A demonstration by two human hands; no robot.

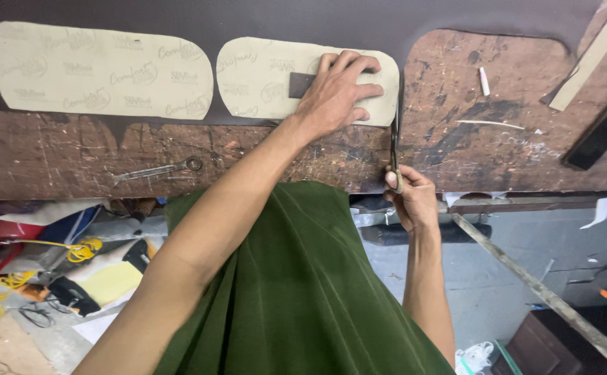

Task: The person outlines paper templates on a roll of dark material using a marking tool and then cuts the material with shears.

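My left hand [338,94] lies flat on a cream pattern piece [262,80], fingers spread over a small dark block [300,84] that rests on it. The pattern lies on a dark brown sheet [248,17] spread across the worn wooden bench [53,156]. My right hand [411,198] grips the handles of dark scissors [393,142] at the bench's near edge. The blades point away from me along the right edge of the pattern, at the cut edge of the dark sheet.
A second, larger cream pattern piece [102,69] lies to the left. A metal wrench [154,170] sits on the bench front. To the right are a white chalk stick [484,81], a wooden strip [591,55] and a black phone [605,128]. Clutter and yellow cord [81,250] lie below.
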